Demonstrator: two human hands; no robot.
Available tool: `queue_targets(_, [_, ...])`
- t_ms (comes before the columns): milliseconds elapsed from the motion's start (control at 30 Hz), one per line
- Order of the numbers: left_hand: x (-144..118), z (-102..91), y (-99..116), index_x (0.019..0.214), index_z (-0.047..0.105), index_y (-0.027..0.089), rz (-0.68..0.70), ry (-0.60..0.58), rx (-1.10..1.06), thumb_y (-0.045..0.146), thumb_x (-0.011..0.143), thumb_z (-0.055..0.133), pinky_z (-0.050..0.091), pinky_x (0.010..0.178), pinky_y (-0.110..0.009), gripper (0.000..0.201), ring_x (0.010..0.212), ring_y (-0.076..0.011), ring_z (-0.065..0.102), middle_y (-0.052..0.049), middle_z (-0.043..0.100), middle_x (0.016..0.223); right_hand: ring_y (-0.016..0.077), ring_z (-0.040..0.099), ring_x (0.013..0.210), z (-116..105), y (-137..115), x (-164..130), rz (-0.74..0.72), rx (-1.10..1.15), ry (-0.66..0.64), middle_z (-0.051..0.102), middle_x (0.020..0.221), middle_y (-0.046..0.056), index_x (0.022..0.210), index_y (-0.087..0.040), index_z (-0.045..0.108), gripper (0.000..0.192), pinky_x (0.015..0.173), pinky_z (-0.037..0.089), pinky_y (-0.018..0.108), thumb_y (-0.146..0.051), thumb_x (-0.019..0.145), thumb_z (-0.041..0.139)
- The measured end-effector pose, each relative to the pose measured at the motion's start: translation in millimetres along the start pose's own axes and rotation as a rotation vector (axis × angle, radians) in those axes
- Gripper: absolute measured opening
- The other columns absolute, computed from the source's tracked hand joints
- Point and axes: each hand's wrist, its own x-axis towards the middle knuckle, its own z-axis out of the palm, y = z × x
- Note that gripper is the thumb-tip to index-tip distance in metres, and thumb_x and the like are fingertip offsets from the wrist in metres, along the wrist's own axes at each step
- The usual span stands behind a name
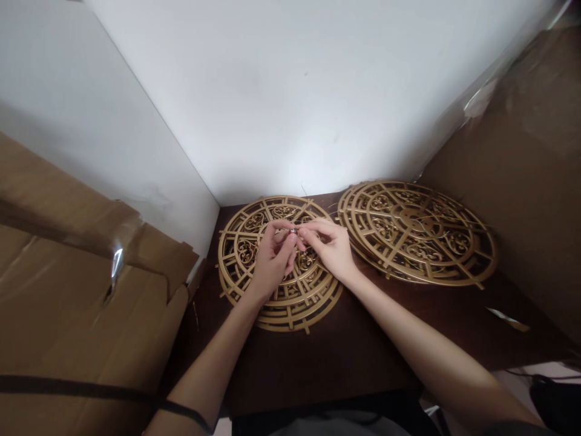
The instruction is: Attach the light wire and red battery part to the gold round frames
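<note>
— What are your fingers pinching there?

— A tiny, shiny, roundish piece (293,231), too small to identify. My left hand (272,257) and right hand (330,245) both close their fingertips on it, meeting above the round gold openwork disc (276,266), so my wrists hover steadily over the fretwork.

— And the other one?

— A second gold filigree disc (415,230) lies just right of it on the dark brown wooden table (345,351), near the cardboard box (82,290).

Two gold fretwork discs (417,233) with scrolls and spokes lie on a dark brown table (345,357); cardboard (77,290) tan, wall (281,91) seemingly white.
</note>
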Motion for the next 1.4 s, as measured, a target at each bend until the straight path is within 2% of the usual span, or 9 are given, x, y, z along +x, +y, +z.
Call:
queue_targets(133, [0,0.1,2,0.098,0.042,0.021,-0.012,0.029,-0.003,0.027,0.087,0.053,0.027,0.030,-0.013,0.016,0.034,-0.0012,0.036,0.006,0.056,0.068,0.0141,0.060,0.074,0,-6,-2,-0.121,-0.066,0.022,0.064,0.084,0.003,0.093,-0.021,0.070,0.014,0.067,0.050,0.029,-0.018,0.083,0.061])
queue_targets(267, [2,-1.3,2,0.095,0.043,0.020,0.005,0.089,-0.001,0.026,0.086,0.055,0.038,0.037,-0.016,0.017,0.039,-0.0045,0.046,0.007,0.053,0.063,0.0144,0.060,0.078,1,-9,-5,-0.212,-0.160,-0.052,0.063,0.085,0.004,0.090,-0.020,0.069,0.014,0.070,0.050,0.029,-0.015,0.085,0.056])
queue_targets(467, [4,-2.9,0,0.094,0.045,0.018,0.014,0.085,-0.022,0.025,0.085,0.057,0.043,0.050,-0.019,0.017,0.049,-0.0069,0.051,0.004,0.057,0.063,0.0153,0.060,0.082,2,-4,-7,-0.180,-0.232,-0.055,0.063,0.087,0.005,0.092,-0.020,0.067,0.016,0.072,0.051,0.029,-0.014,0.087,0.053])
queue_targets(633, [3,-2.1,2,0.092,0.047,0.018,-0.004,0.139,-0.001,0.027,0.084,0.057,0.036,0.047,-0.017,0.015,0.046,-0.0061,0.046,0.004,0.057,0.059,0.0169,0.059,0.084,2,-6,-7,-0.189,-0.261,-0.047,0.062,0.086,0.005,0.088,-0.020,0.065,0.011,0.075,0.049,0.032,-0.016,0.087,0.055])
queue_targets(800, [4,-5.8,3,0.091,0.049,0.018,-0.001,0.220,0.010,0.030,0.084,0.058,0.037,0.050,-0.017,0.016,0.047,-0.0058,0.047,0.004,0.059,0.059,0.0196,0.057,0.089,2,-11,-6,-0.219,-0.278,0.001,0.060,0.088,0.005,0.085,-0.021,0.063,0.006,0.080,0.047,0.037,-0.018,0.084,0.059])
queue_targets(1000, [9,-12.2,3,0.091,0.047,0.019,-0.080,0.356,-0.194,0.032,0.078,0.064,0.033,0.040,-0.016,0.025,0.041,-0.0054,0.044,0.004,0.060,0.061,0.0180,0.058,0.083,2,-14,-10,-0.324,-0.257,-0.049,0.060,0.085,0.005,0.088,-0.021,0.063,0.007,0.073,0.049,0.034,-0.017,0.084,0.058])
queue_targets(1133, [10,-12.1,5,0.089,0.045,0.019,-0.091,0.448,-0.246,0.032,0.077,0.065,0.034,0.041,-0.015,0.027,0.042,-0.0054,0.045,0.003,0.061,0.061,0.0139,0.059,0.071,5,-18,-16,-0.442,-0.245,-0.129,0.063,0.085,0.006,0.092,-0.019,0.062,0.010,0.060,0.048,0.027,-0.015,0.084,0.058])
queue_targets(1267, [10,-12.0,7,0.088,0.043,0.018,-0.066,0.479,-0.238,0.033,0.077,0.066,0.035,0.041,-0.016,0.029,0.041,-0.0047,0.043,0.002,0.063,0.063,0.0101,0.052,0.052,7,-20,-20,-0.509,-0.295,-0.238,0.061,0.065,0.000,0.087,-0.019,0.061,0.008,0.047,0.039,0.023,-0.016,0.084,0.055])
queue_targets(1400, [11,-12.2,7,0.088,0.043,0.018,-0.061,0.509,-0.239,0.034,0.077,0.066,0.036,0.043,-0.015,0.029,0.042,-0.0045,0.044,0.002,0.064,0.063,0.0095,0.050,0.050,7,-20,-21,-0.492,-0.329,-0.317,0.058,0.058,-0.002,0.082,-0.018,0.061,0.009,0.047,0.037,0.023,-0.016,0.084,0.052])
